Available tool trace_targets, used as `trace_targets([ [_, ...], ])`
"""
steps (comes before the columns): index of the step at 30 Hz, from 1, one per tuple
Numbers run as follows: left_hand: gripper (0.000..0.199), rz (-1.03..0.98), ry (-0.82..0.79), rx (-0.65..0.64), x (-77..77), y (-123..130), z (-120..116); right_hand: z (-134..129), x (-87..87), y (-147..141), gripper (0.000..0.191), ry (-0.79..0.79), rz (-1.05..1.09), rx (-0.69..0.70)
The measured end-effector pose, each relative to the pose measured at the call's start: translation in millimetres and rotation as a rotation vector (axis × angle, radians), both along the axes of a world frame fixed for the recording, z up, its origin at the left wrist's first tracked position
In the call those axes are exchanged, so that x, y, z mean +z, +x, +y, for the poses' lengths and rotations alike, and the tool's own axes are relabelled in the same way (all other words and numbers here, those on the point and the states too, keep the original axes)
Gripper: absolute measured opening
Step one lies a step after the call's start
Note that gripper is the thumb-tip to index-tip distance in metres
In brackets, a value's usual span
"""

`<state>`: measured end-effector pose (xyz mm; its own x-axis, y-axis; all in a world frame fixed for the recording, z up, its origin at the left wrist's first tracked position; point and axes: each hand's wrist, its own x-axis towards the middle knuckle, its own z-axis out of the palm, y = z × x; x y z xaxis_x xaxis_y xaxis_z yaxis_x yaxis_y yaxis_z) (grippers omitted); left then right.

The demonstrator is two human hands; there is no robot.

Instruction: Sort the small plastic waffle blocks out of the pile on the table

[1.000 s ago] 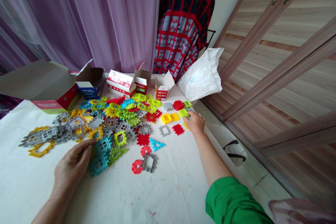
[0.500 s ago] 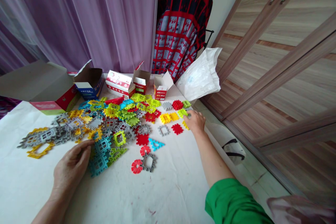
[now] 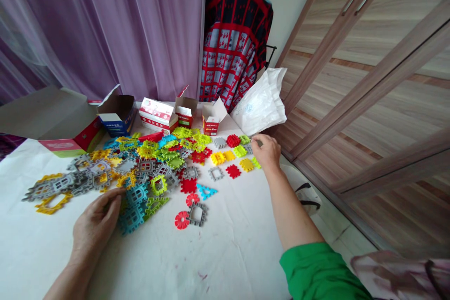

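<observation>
My left hand [image 3: 98, 219] rests at the near left edge of a pile of plastic pieces, its fingers closed beside a blue lattice piece [image 3: 132, 218]; what they hold, if anything, is hidden. Over the table's right edge is my right hand [image 3: 266, 151], its fingers bent together around something too small to make out. Just left of it lie a grey piece [image 3: 248, 148], a lime piece [image 3: 240, 151] and a yellow square [image 3: 246, 165]. A red square [image 3: 233, 171] and a grey frame [image 3: 215, 174] lie farther left. Two red discs touch a dark grey frame [image 3: 197, 214].
Open boxes stand along the back, among them a large red one [image 3: 70, 145], a blue one [image 3: 117, 124] and a small red one [image 3: 211, 126]. A white bag [image 3: 260, 103] leans at the back right. Wooden wardrobe doors [image 3: 369, 79] rise at the right.
My right hand has moved slightly right and up, away from the lime piece, uncovering the grey piece and the yellow square. The view has shifted a little. My left hand stays in place.
</observation>
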<state>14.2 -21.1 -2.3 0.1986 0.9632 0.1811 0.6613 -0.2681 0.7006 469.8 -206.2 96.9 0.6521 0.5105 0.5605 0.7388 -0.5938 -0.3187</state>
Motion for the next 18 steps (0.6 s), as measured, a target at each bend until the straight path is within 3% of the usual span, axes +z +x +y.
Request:
trace_targets([
  [6,0.039,0.025,0.0,-0.004,-5.3,-1.3,3.9,-0.7,-64.5,-32.9,0.022,-0.014,0.122,0.06],
  [11,0.04,0.003,-0.003,0.01,-9.3,-1.2,5.6,0.8,-111.5,-81.7,0.024,0.114,0.106,0.184],
  [14,0.039,-0.018,0.047,0.002,-11.4,-1.9,6.5,1.8,-119.7,-106.2,0.023,0.1,0.027,0.312],
  [18,0.037,-0.03,0.098,-0.021,-12.9,-3.0,8.0,2.6,-115.8,-125.9,0.022,-0.011,0.005,0.418],
])
